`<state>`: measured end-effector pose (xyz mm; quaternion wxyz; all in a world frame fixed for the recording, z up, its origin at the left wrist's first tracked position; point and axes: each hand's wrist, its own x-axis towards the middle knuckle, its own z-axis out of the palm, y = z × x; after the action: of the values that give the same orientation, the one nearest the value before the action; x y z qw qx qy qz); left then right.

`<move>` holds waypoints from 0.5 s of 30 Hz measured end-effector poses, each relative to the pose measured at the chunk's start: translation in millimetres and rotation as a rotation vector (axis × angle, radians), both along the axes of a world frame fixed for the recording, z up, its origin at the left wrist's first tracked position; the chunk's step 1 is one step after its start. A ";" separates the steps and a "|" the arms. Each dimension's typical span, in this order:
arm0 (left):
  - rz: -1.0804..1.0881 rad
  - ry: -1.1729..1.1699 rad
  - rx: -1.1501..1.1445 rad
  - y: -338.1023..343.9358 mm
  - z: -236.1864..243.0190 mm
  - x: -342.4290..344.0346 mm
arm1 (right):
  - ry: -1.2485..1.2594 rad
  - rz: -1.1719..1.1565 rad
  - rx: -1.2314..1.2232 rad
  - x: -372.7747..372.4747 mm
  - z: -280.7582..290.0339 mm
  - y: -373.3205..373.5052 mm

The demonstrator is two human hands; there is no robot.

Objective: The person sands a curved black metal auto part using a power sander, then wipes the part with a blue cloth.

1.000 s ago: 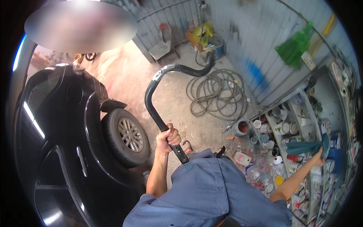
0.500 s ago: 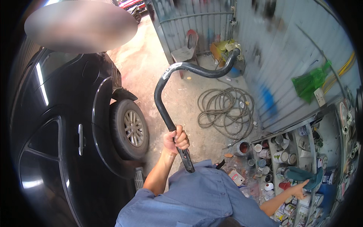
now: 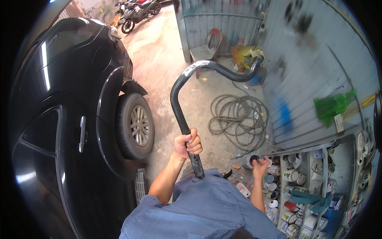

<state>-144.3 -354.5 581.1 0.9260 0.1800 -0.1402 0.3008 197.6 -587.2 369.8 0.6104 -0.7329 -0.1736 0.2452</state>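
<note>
My left hand (image 3: pixel 188 144) is closed round the lower end of a long bent black metal bar (image 3: pixel 176 104). The bar rises from my fist, curves to the right and ends near the back wall in the picture, its black finish worn to bare white at the upper bend. Its flattened, holed lower tip reaches down in front of my blue shirt (image 3: pixel 207 203). My right hand (image 3: pixel 260 167) is raised at the right, fingers apart and nothing seen in it. Behind it stand an open paint can (image 3: pixel 251 159) and a shelf of cans. A teal flat piece (image 3: pixel 308 198) lies on that shelf.
A black car (image 3: pixel 79 119) with its front wheel (image 3: pixel 136 125) stands close on my left. A coiled hose (image 3: pixel 238 119) lies on the concrete floor ahead. Farther off are a chair (image 3: pixel 207 49) and motorcycles (image 3: pixel 137 15). The paint shelf (image 3: pixel 280 175) lines my right side.
My right hand has drawn back leftward from the teal piece on the shelf, its fingers now spread. My left hand keeps its hold on the bar. The view has shifted, showing motorcycles at the top.
</note>
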 end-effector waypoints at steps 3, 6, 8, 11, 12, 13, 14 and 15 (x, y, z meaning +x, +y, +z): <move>0.128 0.186 0.035 12.1 6.2 -28.7 | -0.005 0.281 -0.060 -57.3 37.5 53.0; 0.270 0.370 0.104 32.6 2.0 -55.3 | -0.141 0.454 -0.215 -86.6 54.3 87.8; 0.375 0.475 0.152 45.5 3.1 -73.3 | -0.241 0.536 -0.275 -96.3 44.9 105.6; 0.482 0.583 0.196 67.9 -3.3 -103.8 | -0.320 0.592 -0.385 -107.7 35.4 127.9; 0.488 0.585 0.197 76.2 -4.1 -112.3 | -0.320 0.598 -0.382 -111.2 30.9 135.3; 0.558 0.667 0.249 84.1 -4.7 -119.8 | -0.312 0.592 -0.417 -112.8 25.4 139.8; 0.625 0.754 0.300 90.7 -4.7 -127.0 | -0.299 0.587 -0.455 -114.0 19.3 141.1; 0.687 0.838 0.352 97.2 -3.8 -133.1 | -0.294 0.588 -0.456 -113.6 10.2 141.1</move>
<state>-277.3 -257.2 577.3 0.7074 0.4710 0.2577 0.4597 84.0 -446.1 380.1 0.3047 -0.7959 -0.4028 0.3340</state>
